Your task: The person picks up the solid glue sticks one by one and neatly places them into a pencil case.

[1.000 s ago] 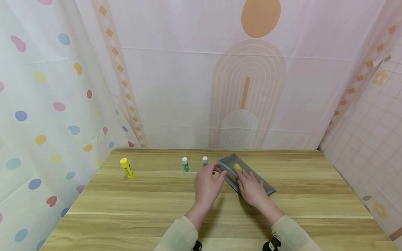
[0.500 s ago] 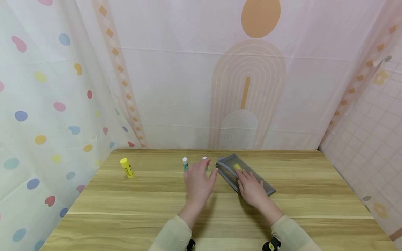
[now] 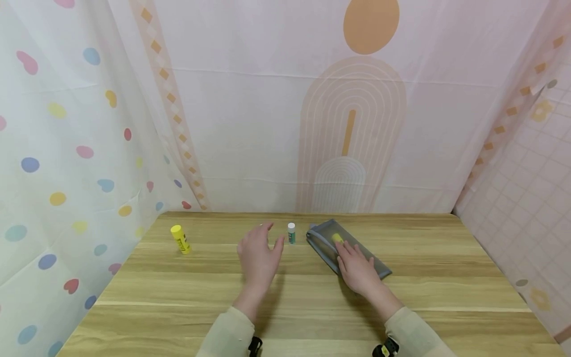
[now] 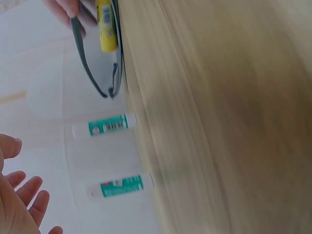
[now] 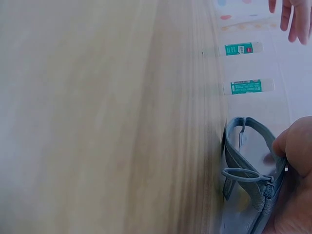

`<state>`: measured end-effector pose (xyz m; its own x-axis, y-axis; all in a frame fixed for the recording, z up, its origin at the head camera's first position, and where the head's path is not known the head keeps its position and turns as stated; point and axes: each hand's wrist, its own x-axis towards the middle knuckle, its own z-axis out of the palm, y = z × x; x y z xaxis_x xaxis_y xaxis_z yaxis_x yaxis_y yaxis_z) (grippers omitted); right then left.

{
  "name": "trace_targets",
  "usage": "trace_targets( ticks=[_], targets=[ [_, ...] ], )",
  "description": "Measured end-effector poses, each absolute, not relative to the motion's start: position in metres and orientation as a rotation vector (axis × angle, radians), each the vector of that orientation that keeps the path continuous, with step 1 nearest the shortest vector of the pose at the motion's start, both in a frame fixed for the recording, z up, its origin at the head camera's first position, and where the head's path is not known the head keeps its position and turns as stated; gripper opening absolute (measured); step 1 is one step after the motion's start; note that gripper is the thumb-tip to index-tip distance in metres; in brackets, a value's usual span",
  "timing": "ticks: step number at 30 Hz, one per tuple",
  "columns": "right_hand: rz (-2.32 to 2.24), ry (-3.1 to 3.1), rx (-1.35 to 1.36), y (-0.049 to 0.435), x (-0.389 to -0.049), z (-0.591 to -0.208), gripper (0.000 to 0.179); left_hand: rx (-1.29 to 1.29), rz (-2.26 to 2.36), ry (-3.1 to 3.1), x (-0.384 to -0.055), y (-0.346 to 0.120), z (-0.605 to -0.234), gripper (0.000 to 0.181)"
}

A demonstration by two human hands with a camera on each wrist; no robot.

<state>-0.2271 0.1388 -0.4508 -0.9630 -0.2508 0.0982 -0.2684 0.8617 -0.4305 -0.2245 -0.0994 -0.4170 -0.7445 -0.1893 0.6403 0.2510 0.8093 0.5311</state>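
Note:
My left hand [image 3: 258,250] is in the air left of the middle, fingers apart and nothing held. It hides one of two small white-capped, green-labelled glue sticks in the head view; both stand upright in the left wrist view, one glue stick [image 4: 122,185] nearer that hand, the other glue stick [image 4: 108,125] closer to the pouch. My right hand [image 3: 359,270] holds the grey mesh zip pouch [image 3: 372,260] on the table, thumb at its upper rim. The pouch's mouth gapes toward the left. Inside lies a yellow glue stick [image 4: 108,29].
Another yellow glue stick [image 3: 180,240] stands alone at the left of the wooden table [image 3: 214,287]. A patterned curtain [image 3: 250,124] hangs along the table's back edge, with more fabric at both sides. A zip pull loop [image 5: 241,174] sticks out from the pouch's mouth.
My left hand has drawn away from the pouch's mouth and moved left, past one green-labelled glue stick to in front of the other. My right hand and the pouch have stayed put.

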Motion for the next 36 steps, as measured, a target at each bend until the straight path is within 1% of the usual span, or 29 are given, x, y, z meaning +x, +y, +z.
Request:
trace_targets(
  ticks=[36],
  targets=[
    [0.677,-2.995,0.417,0.140,-0.228,-0.453,0.044,0.251,-0.801,-2.240,-0.228,-0.186,-0.427,0.047]
  ],
)
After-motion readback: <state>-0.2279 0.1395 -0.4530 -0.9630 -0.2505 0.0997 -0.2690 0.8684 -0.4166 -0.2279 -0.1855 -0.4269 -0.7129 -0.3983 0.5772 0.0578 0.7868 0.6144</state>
